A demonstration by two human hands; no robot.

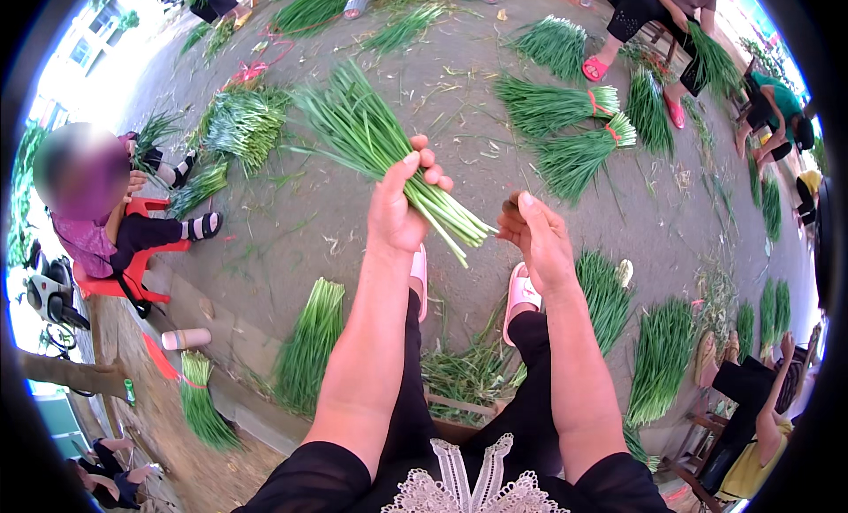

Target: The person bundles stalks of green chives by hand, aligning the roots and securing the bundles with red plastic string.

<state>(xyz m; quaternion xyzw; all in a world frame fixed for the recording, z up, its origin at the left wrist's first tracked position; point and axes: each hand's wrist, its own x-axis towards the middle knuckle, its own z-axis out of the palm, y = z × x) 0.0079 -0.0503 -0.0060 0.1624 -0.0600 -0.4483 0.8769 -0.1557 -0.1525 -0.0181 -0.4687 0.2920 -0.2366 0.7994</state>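
My left hand (401,211) grips a loose bunch of green garlic chives (371,128) in front of me. Its leafy ends fan to the upper left, and the pale cut stems point to the lower right. Just beyond those stem ends is my right hand (536,234), thumb and fingers bent together, fingertips dark with dirt. I cannot tell whether a stray blade is between them. A pile of chives (311,347) lies left of my legs, another pile (601,301) to the right. Loose leaf scraps (464,380) cover the ground between my feet.
Two tied chive bundles (563,105) lie ahead right. A person (93,201) sits on a red plastic chair (142,264) at left. A pink bottle (187,339) and a tied bundle (205,400) are by the kerb. Other people sit along the right with chive piles (662,360).
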